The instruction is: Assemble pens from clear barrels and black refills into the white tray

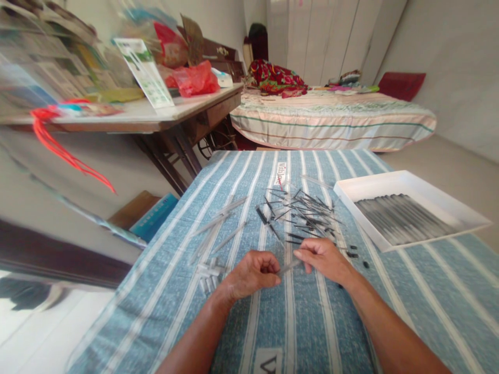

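Between my two hands runs a thin, clear greyish pen barrel [289, 267]. My left hand [255, 272] pinches its left end, and the fingertips of my right hand [325, 259] close on the other end. Just beyond my right hand lies a loose heap of thin black and clear pen parts [312, 213]. Several clear tubes [220, 221] are spread on the cloth at the left. Beside my left wrist sits a small cluster of short grey-white pieces [210, 272]. Small black caps [353, 254] lie to the right of my right hand.
A white box [440, 195] at the right holds a row of finished-looking pens [401, 218]. Everything rests on a blue striped tablecloth [175, 311]. A cluttered side table [156, 117] stands at the left, a bed [331, 117] at the back.
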### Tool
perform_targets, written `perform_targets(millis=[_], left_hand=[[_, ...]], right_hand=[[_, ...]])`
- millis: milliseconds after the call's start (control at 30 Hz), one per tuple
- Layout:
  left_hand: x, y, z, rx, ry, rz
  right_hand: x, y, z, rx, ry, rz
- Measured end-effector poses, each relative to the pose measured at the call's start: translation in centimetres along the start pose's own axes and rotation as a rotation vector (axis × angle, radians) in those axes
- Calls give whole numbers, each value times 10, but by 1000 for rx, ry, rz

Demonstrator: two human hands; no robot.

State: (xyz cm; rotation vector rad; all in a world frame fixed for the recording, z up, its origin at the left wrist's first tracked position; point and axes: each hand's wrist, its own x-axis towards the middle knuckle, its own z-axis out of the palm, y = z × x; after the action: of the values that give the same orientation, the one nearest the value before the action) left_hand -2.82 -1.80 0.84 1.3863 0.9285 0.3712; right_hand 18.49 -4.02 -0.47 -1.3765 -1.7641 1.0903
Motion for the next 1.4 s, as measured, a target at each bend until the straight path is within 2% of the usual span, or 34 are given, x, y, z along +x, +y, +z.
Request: perform_targets(millis=[300,633,800,900,967,1033,1133,1200,1233,1267,1400], left_hand=[[1,3,6,93,65,51],[1,9,14,537,254,207],[5,21,18,571,336,235],[10,33,24,569,326,260],[16,40,27,585,292,278],[24,46,27,622,262,300],[44,52,22,744,263,340],[62,56,19,937,329,341],[72,57,19,1085,329,322],[82,59,20,1138,326,311],[117,60,31,1263,296,258]], right_hand=[[1,0,-4,80,-14,38],[5,8,-4,201,66,54],[6,8,1,482,54,-6],[6,5,5,635,7,-25],[6,4,4,682,21,-29],[6,5,-2,719,78,-29],[6,13,-20,798,251,-15],[7,21,-32,875,389,-22],[7,24,-38,914,449,-31],[7,28,-42,948,496,-40],[8,37,-52,1023,592,-54]])
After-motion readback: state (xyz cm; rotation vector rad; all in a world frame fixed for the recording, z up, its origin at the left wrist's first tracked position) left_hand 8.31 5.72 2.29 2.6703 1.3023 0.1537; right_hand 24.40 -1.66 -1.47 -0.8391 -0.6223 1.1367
